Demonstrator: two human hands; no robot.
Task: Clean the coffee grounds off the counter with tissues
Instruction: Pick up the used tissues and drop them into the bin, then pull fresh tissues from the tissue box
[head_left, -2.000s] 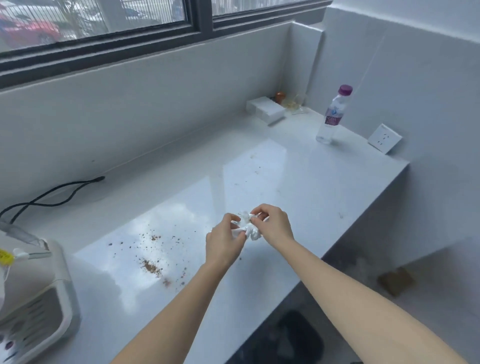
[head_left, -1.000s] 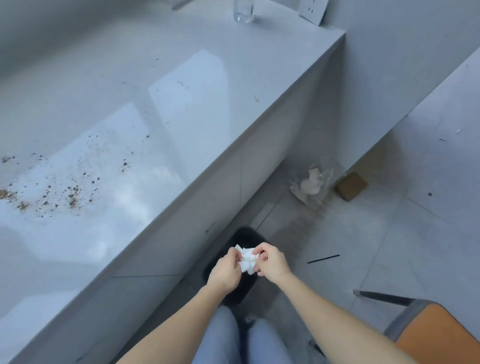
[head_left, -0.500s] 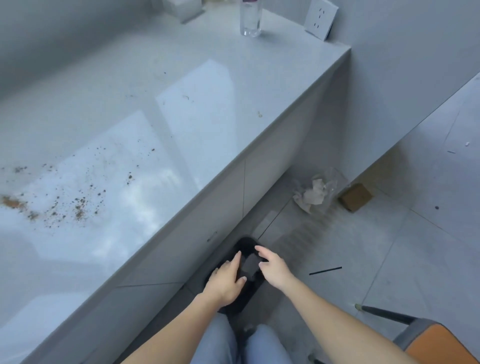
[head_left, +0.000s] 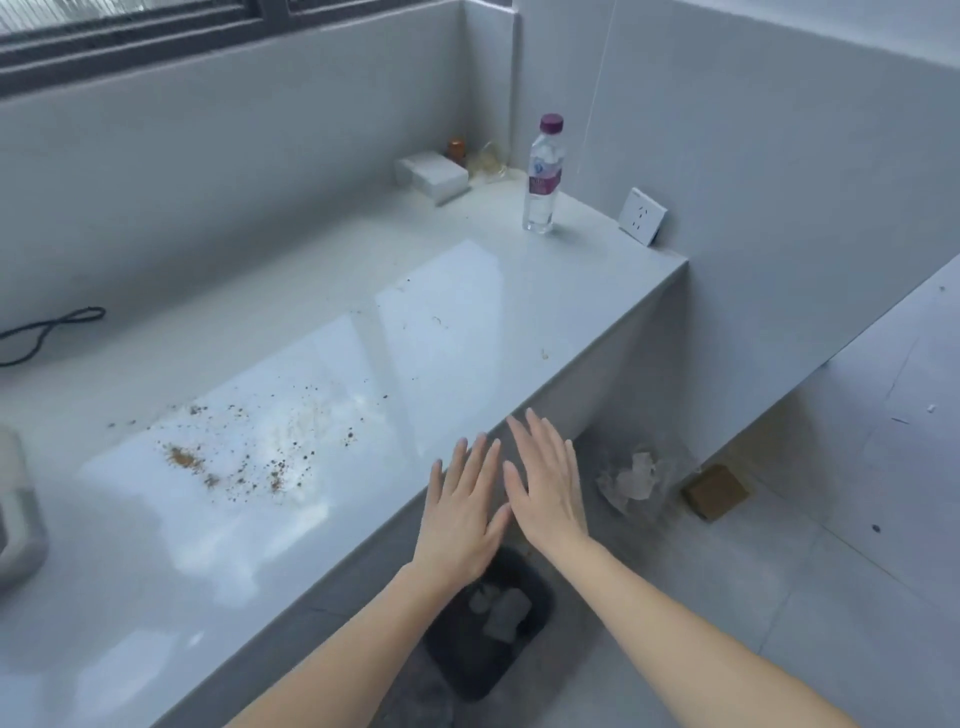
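Observation:
Brown coffee grounds (head_left: 244, 457) lie scattered over the glossy grey counter (head_left: 363, 322), thickest at the left, with a few specks further right. My left hand (head_left: 464, 514) and my right hand (head_left: 545, 480) hover side by side at the counter's front edge, both flat with fingers spread and holding nothing. Below them on the floor stands a black bin (head_left: 491, 623) with crumpled white tissues (head_left: 501, 608) inside. A white tissue box (head_left: 432, 176) sits at the far back of the counter.
A water bottle (head_left: 542, 176) with a purple cap stands at the back right, near a white socket (head_left: 642, 215). A black cable (head_left: 47, 332) lies at the left, an appliance (head_left: 18, 514) at the left edge. On the floor lie a crumpled clear bag (head_left: 631, 480) and a brown block (head_left: 714, 491).
The balled tissue held in both hands over the counter was carried down over the bin and let go. Both hands have since risen empty to the counter's edge, and my view lifted.

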